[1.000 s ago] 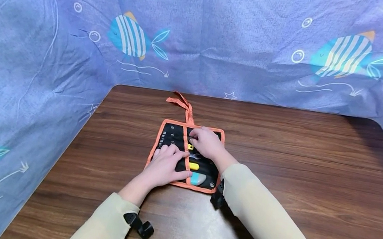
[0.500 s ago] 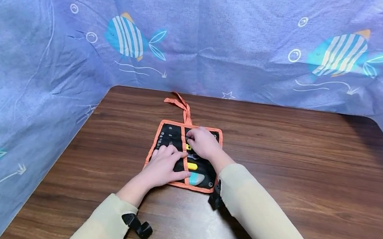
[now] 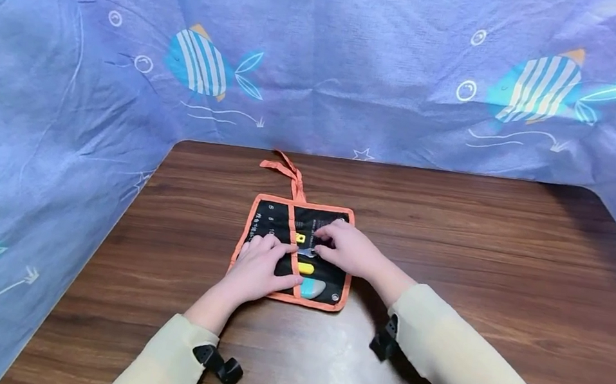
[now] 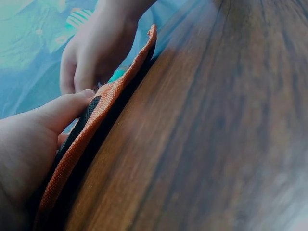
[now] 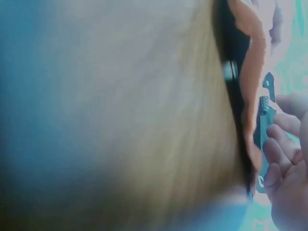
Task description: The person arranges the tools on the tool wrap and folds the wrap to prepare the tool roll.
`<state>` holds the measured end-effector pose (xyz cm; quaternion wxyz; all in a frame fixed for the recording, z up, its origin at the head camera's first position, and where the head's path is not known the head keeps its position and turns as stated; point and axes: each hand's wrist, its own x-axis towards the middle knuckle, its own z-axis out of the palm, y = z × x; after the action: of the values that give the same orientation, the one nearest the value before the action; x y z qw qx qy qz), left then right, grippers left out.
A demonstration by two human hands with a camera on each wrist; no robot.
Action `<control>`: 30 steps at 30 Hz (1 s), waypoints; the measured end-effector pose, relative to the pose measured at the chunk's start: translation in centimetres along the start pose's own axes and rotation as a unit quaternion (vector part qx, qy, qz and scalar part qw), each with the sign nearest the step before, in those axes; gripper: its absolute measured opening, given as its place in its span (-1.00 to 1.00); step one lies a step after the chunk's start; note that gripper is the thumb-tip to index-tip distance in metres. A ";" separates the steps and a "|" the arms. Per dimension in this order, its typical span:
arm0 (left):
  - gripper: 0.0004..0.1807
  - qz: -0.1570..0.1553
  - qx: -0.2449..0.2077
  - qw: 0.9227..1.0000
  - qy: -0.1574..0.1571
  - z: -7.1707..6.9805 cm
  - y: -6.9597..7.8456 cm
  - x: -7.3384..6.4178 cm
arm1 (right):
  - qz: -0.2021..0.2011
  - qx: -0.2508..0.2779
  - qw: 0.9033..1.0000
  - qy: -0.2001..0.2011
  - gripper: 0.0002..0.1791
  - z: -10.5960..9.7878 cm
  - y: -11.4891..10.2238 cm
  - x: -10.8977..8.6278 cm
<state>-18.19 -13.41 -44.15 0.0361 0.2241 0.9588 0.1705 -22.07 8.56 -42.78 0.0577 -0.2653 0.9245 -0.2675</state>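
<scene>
A black tool roll (image 3: 276, 214) with orange edging lies unrolled on the table. My left hand (image 3: 260, 267) rests spread on its left part, thumb and fingertip along the orange middle band. Over the right part hovers my right hand (image 3: 350, 246), thumb and fingers apart beside a silver wrench head (image 3: 307, 252); whether they touch it is hard to tell. Yellow tool ends (image 3: 305, 269) and a teal-and-grey handle (image 3: 313, 289) poke out of the pockets. In the right wrist view, the curled fingers (image 5: 284, 139) are close to a knurled metal part (image 5: 263, 105).
An orange tie strap (image 3: 292, 177) stretches from the roll's far edge. The brown wooden table (image 3: 480, 260) reaches a blue fish-print cloth (image 3: 394, 67) at the back and left. Black cameras (image 3: 221, 365) sit on both wrists.
My right hand has moved right and slightly nearer from the upper pocket to beside the wrench head, uncovering part of the roll. The left hand stays in place on it.
</scene>
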 end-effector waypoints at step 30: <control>-0.53 0.067 -0.106 0.991 -0.041 -2.4 -2.3 -3.0 | -0.092 -0.073 0.989 -0.090 -0.37 -0.2 -1.5 -5.4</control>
<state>-16.82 -17.36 -42.74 0.0870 0.2897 0.9157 0.2644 -16.79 10.39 -42.01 0.0966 -0.3754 0.9043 -0.1789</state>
